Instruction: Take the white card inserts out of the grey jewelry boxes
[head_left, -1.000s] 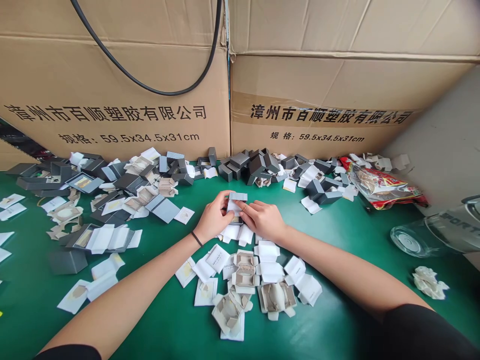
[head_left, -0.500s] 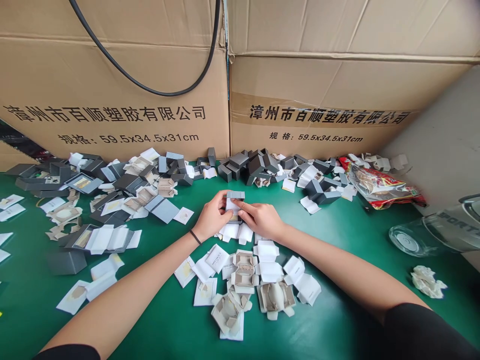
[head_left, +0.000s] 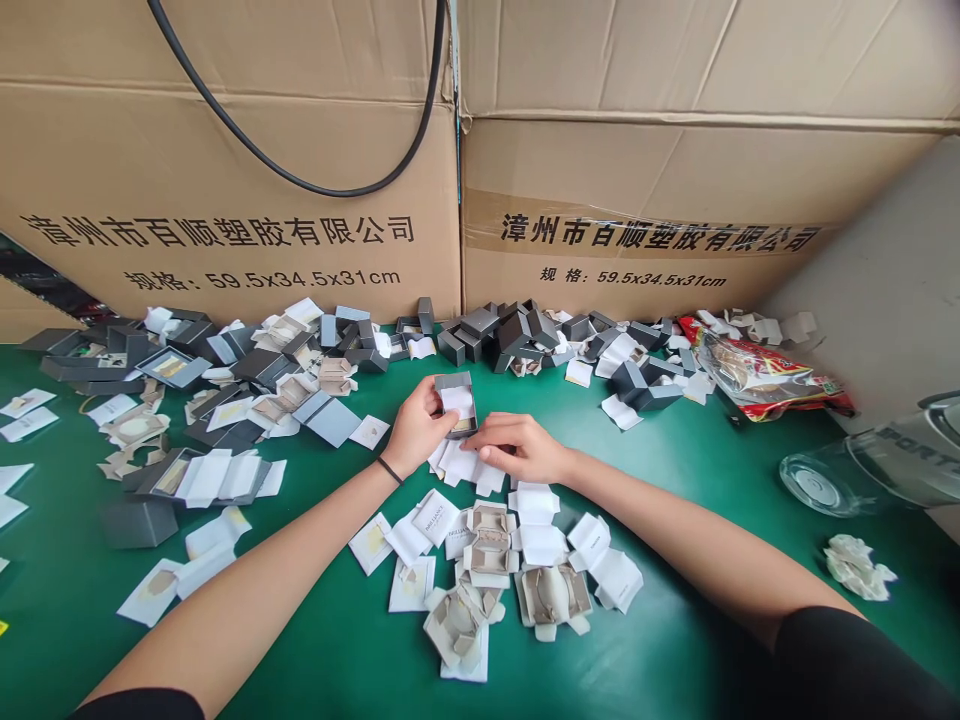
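My left hand (head_left: 417, 428) grips a small open grey jewellery box (head_left: 457, 398) with a white lining, held just above the green table (head_left: 675, 470). My right hand (head_left: 517, 446) rests right of the box with its fingers curled down onto a little heap of white cards (head_left: 459, 465) under both hands; what those fingers pinch is hidden. Just in front of my hands lie several white cards and beige inserts (head_left: 487, 540).
Two big printed cardboard cartons (head_left: 225, 180) stand along the back, a black cable (head_left: 300, 175) hanging across them. Grey boxes and lids (head_left: 510, 330) lie scattered at their foot and to the left. A red snack bag (head_left: 757, 375), a clear jug (head_left: 877, 465) and crumpled paper (head_left: 859, 565) are at right.
My right hand has come off the grey box and dropped to the white cards. The box has stayed in my left hand and now shows its open lined inside.
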